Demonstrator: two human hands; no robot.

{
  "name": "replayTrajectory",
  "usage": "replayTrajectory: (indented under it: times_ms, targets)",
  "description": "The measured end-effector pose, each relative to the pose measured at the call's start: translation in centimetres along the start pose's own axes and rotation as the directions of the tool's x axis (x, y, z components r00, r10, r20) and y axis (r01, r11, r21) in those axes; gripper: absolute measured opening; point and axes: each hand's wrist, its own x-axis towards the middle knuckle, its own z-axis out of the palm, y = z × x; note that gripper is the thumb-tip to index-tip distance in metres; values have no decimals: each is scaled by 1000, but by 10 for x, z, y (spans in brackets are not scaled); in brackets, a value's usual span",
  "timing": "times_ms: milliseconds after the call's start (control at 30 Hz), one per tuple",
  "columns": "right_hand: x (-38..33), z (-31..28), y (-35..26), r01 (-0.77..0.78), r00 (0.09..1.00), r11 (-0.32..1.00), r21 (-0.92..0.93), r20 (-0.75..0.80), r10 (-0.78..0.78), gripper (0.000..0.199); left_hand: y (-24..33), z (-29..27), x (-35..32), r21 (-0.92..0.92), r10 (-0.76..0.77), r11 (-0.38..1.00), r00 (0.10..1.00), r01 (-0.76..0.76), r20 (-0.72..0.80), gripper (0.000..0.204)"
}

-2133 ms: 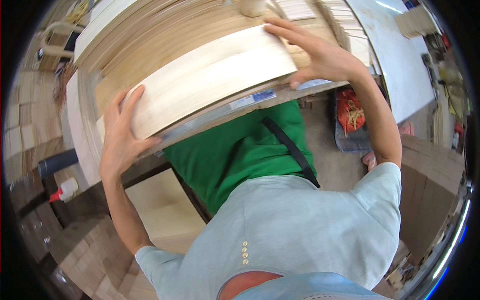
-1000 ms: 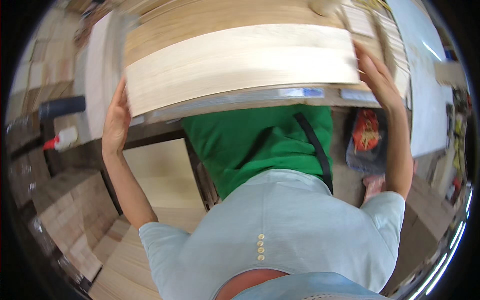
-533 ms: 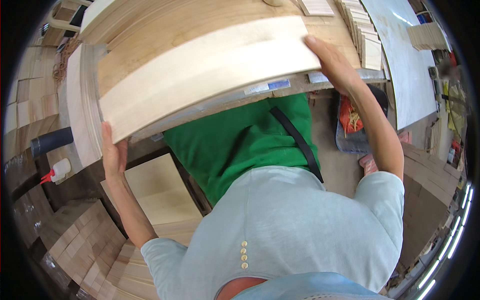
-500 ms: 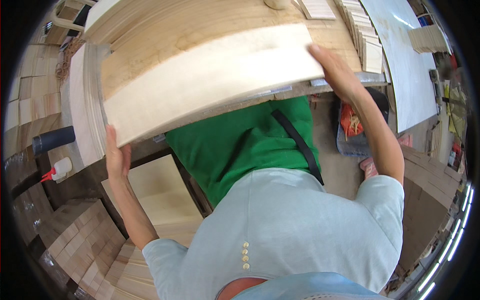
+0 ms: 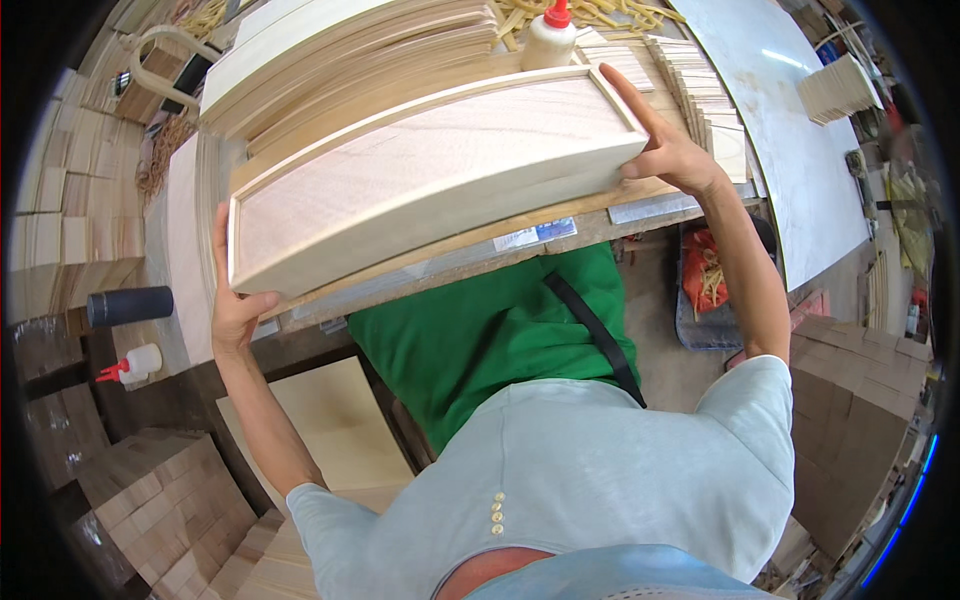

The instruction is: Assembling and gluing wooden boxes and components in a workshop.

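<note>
"Where is the wooden box [image 5: 430, 160]?"

"Over the near side of the workbench [image 5: 420, 284], between the two hands, its long front wall toward the person. A narrow raised rim runs around its pale panel."

"And the left hand [image 5: 234, 312]?"

"It holds the left end: fingers up along the outside, thumb at the near lower corner."

"The right hand [image 5: 672, 152]?"

"Holding the other end, with thumb and forefinger spread wide; the forefinger reaches to the far corner, the thumb sits low near the front one."

"Does the box rest on the board [image 5: 550, 215] beneath?"

"I cannot tell (the front wall hides the underside)."

"What stands around it?"

"Just behind, near the right end, a white bottle [image 5: 550, 45] with a red cap. Beyond the box's far side lie stacked wooden strips [image 5: 350, 70]; a row of thin wooden pieces [image 5: 690, 95] leans near the right hand."
</note>
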Motion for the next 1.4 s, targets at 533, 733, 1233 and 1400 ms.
replayTrajectory:
  times_ms: [533, 733, 1233, 1400]
  targets:
    - [3, -4, 25, -24, 997, 989, -143, 69, 34, 120, -51, 2, 9, -97, 74, 992, 996, -78, -39, 103]
    - [-2, -29, 23, 22, 993, 997, -71, 117, -14, 112, -47, 8, 8, -128, 65, 989, 990, -81, -124, 109]
    - [215, -129, 64, -591, 749, 376, -714, -658, -72, 26, -39, 9, -5, -196, 62, 975, 975, -105, -215, 106]
    - [243, -184, 72, -483, 638, 541, -689, -700, -321, 28, -32, -6, -24, -68, 114, 989, 965, -133, -236, 90]
